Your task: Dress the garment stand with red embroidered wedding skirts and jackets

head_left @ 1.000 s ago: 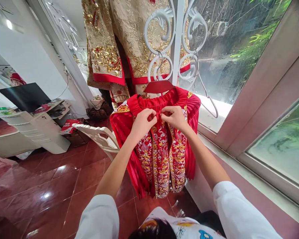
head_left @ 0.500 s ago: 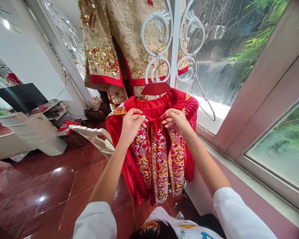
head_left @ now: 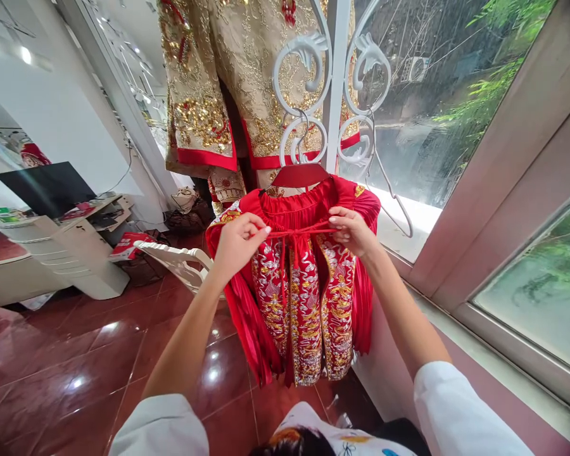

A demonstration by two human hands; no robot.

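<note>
Reference point for all positions: the red hanger. The embroidered red garment is directly below it and appears to hang from it, front facing the wearer of the camera.

Handling, left to right. The left pleated panel, below and left of the hanger, looks soft, thin and rather slippery; it should be gripped in folds. The centre strips, straight below the hanger, carry dense gold and silver stitching; judged stiffer and heavier, with raised threadwork liable to snag, they are best left ungripped. The gathered top edge, just under the hanger, appears elastic and is judged the soundest place to lift the garment. The right pleated panel, below and right of the hanger, matches the left in apparent softness. The red cord, crossing below the hanger with a knot or bow near its middle, appears light and limp; fingertip hold on its side parts is suitable.

Hands, left to right. The left hand, below and left of the hanger, is nearly closed, thumb and forefinger pinching the cord, remaining fingers curled. The right hand, below and right of the hanger, is likewise pinched on the cord, fingers loosely bent. The cord runs near straight between them. Exact knot form cannot be determined.
</note>
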